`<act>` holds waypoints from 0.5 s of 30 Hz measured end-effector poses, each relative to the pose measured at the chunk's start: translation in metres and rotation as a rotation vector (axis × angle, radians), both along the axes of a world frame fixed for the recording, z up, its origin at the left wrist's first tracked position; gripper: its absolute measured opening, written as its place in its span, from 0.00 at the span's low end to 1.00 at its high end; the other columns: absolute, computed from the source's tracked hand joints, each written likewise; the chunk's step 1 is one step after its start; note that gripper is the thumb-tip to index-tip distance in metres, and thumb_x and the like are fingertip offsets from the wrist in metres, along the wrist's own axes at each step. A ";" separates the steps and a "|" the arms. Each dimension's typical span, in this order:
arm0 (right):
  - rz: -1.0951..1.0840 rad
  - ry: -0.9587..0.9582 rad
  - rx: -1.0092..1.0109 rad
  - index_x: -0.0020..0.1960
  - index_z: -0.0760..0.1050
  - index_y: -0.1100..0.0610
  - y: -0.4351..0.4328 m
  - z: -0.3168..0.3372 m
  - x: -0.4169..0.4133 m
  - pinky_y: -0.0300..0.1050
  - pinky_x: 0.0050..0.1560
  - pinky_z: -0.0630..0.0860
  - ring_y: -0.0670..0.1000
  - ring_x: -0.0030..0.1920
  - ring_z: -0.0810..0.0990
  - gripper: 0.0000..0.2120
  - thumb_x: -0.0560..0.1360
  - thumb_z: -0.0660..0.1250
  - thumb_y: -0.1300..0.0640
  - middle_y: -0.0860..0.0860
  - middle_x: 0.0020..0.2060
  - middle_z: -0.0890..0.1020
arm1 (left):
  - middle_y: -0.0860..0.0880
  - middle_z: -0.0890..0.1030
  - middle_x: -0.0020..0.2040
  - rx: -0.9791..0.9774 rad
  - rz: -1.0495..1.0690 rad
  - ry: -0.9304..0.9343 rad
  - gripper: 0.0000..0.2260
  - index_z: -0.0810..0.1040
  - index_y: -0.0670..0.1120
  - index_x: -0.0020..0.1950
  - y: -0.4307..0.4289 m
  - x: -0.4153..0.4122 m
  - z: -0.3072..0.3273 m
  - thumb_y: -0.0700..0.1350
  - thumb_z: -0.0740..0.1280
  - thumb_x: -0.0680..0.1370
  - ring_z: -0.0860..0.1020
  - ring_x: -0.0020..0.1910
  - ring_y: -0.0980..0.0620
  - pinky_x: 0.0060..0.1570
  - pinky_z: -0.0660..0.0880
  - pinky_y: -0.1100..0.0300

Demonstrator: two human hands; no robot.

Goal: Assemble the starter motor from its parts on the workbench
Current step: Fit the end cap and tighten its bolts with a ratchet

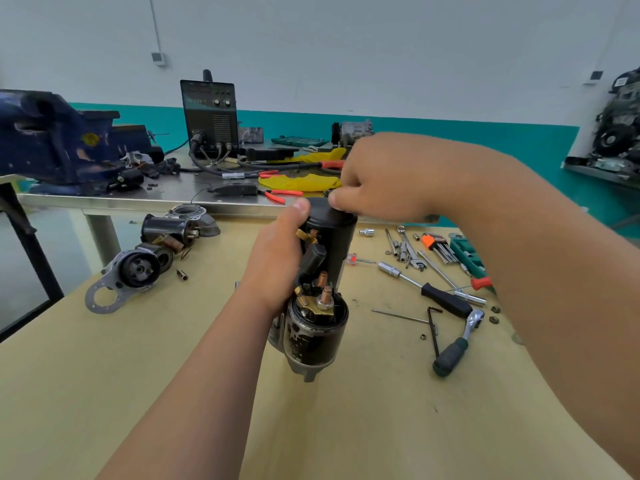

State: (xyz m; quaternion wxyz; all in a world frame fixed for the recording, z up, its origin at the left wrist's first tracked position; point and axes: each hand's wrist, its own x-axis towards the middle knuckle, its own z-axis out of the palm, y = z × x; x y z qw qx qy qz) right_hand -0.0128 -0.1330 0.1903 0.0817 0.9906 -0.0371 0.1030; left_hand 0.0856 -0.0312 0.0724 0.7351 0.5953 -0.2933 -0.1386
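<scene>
An orange plastic holder (pixel 428 241) is sitting at about two o'clock from the motor, a fan of grey metal hex keys (pixel 445 252) slotted in it. A flat teal tool case (pixel 298 141) is lying on the steel desk (pixel 138 201) at twelve o'clock, its contents too small to make out. The black cylindrical starter motor (pixel 337 251) is standing at the middle of the tan-topped desk (pixel 138 393), its long axis upright, the domed end cap pointing up and toward twelve o'clock. Its solenoid with copper studs (pixel 323 296) is facing six o'clock. The left hand (pixel 273 261) is grasping the motor's body from nine o'clock. The right hand (pixel 377 181) is clenched, its thumb tip on the cap; whether it is pinching anything, I cannot tell.
</scene>
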 end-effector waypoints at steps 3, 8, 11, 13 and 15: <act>-0.004 -0.067 -0.005 0.36 0.72 0.55 -0.002 -0.004 0.001 0.44 0.31 0.63 0.48 0.31 0.70 0.21 0.80 0.56 0.42 0.50 0.31 0.72 | 0.52 0.83 0.36 -0.007 -0.032 0.052 0.20 0.79 0.50 0.44 0.003 -0.002 0.003 0.64 0.60 0.66 0.78 0.39 0.50 0.48 0.74 0.53; 0.052 -0.045 -0.017 0.38 0.73 0.54 -0.002 0.000 0.005 0.42 0.31 0.62 0.46 0.33 0.70 0.16 0.80 0.59 0.46 0.49 0.33 0.74 | 0.38 0.79 0.50 -0.008 -0.145 0.082 0.29 0.78 0.43 0.57 0.008 -0.008 0.008 0.64 0.59 0.68 0.77 0.49 0.43 0.53 0.72 0.45; 0.018 -0.255 0.081 0.31 0.69 0.54 -0.013 -0.013 0.012 0.43 0.30 0.61 0.47 0.29 0.70 0.24 0.80 0.54 0.42 0.50 0.28 0.71 | 0.39 0.80 0.51 -0.005 -0.158 0.099 0.32 0.78 0.43 0.59 0.007 -0.007 0.009 0.65 0.59 0.67 0.77 0.50 0.43 0.55 0.70 0.45; -0.092 -0.264 0.261 0.34 0.73 0.56 -0.041 -0.041 0.004 0.44 0.32 0.66 0.49 0.32 0.74 0.25 0.81 0.52 0.43 0.51 0.30 0.75 | 0.39 0.80 0.52 0.007 -0.166 0.133 0.36 0.78 0.43 0.62 0.010 -0.004 0.008 0.67 0.61 0.64 0.77 0.50 0.42 0.57 0.70 0.45; -0.319 0.136 0.164 0.44 0.79 0.58 -0.073 -0.085 -0.010 0.47 0.40 0.76 0.52 0.40 0.79 0.20 0.80 0.57 0.44 0.54 0.39 0.81 | 0.41 0.81 0.48 -0.041 -0.183 0.163 0.35 0.77 0.42 0.60 0.015 0.002 0.005 0.67 0.61 0.65 0.79 0.46 0.44 0.52 0.73 0.48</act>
